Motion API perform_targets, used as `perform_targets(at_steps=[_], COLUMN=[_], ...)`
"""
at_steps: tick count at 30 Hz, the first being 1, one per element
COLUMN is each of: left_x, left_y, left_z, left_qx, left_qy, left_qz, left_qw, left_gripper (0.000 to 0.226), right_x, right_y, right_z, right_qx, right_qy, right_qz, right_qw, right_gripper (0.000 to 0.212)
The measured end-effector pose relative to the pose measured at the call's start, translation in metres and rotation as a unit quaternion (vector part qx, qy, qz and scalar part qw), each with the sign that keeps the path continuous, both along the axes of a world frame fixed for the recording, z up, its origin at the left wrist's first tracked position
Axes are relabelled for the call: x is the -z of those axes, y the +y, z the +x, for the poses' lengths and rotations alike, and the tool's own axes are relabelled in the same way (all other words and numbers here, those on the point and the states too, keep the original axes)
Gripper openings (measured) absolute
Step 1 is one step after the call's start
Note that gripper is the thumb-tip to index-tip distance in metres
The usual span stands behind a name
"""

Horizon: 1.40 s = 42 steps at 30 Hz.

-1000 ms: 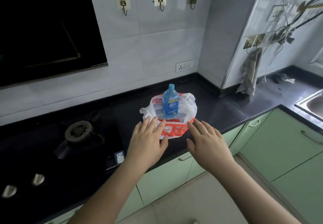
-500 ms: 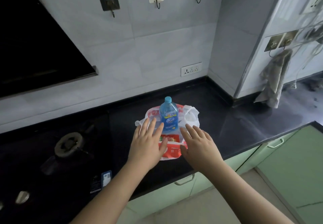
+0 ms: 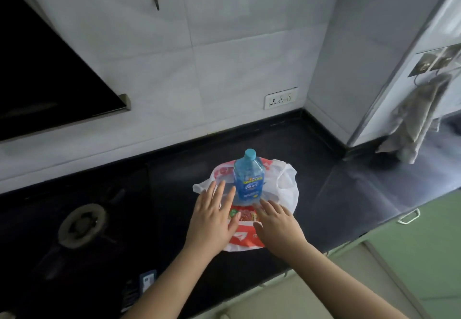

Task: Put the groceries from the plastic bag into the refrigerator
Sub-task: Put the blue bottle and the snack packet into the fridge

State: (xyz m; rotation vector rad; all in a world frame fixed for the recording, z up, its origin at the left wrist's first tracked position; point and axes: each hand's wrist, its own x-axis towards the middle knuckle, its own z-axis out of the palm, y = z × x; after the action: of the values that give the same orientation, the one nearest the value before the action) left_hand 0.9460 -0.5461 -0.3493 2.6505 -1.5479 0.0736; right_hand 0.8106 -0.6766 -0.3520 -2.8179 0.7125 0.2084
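Your left hand [image 3: 212, 221] and right hand [image 3: 277, 224] lie flat with fingers spread, gripping nothing, over the near part of the red-and-white plastic bag [image 3: 287, 189] on the black counter [image 3: 336, 194]. Just beyond your fingertips a blue bottle [image 3: 248, 179] stands upright in the bag's mouth. Farther left sits a gas burner [image 3: 83, 224]; a wall socket [image 3: 281, 98] is on the far wall.

Spread hands [image 3: 212, 221] [image 3: 277, 224] over plastic bag [image 3: 287, 189], bottle [image 3: 249, 178]
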Motion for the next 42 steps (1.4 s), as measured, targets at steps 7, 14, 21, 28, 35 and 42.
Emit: perform_targets(at_steps=[7,14,21,28,35,42], left_x=[0.033,0.056,0.057,0.060,0.058,0.052], left_y=[-0.011,-0.015,-0.024,-0.038,-0.061,-0.090], left_z=[0.016,0.025,0.026,0.025,0.029,0.037], left_qx=[0.082,0.074,0.034,-0.001,-0.042,-0.105], left_qy=[0.045,0.052,0.041,0.079,0.192,0.320], left_qz=[0.007,0.012,0.001,-0.027,-0.073,-0.111], left_qw=[0.996,0.996,0.999,0.997,0.978,0.935], left_gripper=[0.058,0.056,0.060,0.070,0.087,0.096], right_x=[0.031,0.059,0.080,0.095,0.102,0.102], right_y=[-0.007,-0.022,-0.041,-0.045,-0.045,-0.046], right_z=[0.025,0.041,0.048,0.047,0.046,0.048], right_qx=[0.031,0.015,-0.006,-0.032,-0.033,-0.033], right_qy=[-0.006,0.016,0.083,0.065,0.044,0.033], right_qz=[0.021,0.043,0.069,0.093,0.102,0.086], right_qw=[0.999,0.999,0.994,0.993,0.993,0.995], right_gripper=[0.047,0.038,0.046,0.066,0.062,0.064])
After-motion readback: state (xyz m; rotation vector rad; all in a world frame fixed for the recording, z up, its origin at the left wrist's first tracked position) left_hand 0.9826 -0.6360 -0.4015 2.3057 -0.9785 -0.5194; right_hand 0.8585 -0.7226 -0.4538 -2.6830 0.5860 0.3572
